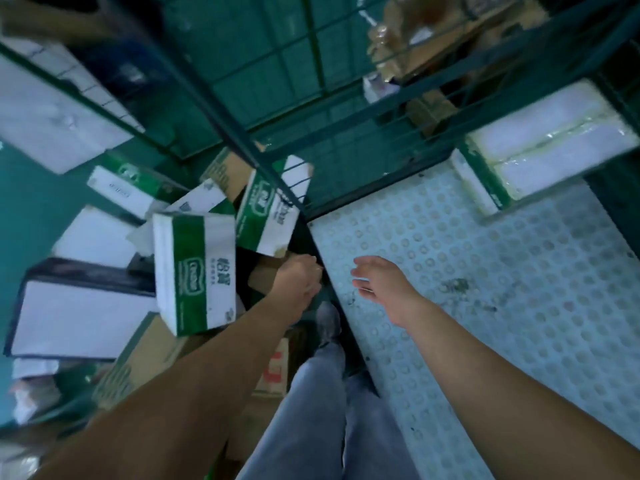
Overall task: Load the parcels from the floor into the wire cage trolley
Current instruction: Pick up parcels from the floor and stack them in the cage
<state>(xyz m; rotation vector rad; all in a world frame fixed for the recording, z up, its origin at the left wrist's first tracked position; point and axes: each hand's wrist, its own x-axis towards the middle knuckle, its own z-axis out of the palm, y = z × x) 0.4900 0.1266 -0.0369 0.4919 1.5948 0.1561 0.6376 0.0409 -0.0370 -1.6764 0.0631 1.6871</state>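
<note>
from the head view, our left hand [300,280] was curled, and we could not tell if it gripped anything. our right hand [379,280] was released, fingers spread over the trolley floor [485,271]. parcels [194,271] lay heaped on the green floor [31,202] beside the wire cage trolley [242,147].

Green painted floor [20,202] at the left edge. Blue jeans [311,410] low in the middle, above them a grey shoe [327,320]. Behind the mesh, top right, crumpled brown cardboard and clear plastic wrap [391,46], blurred.
</note>
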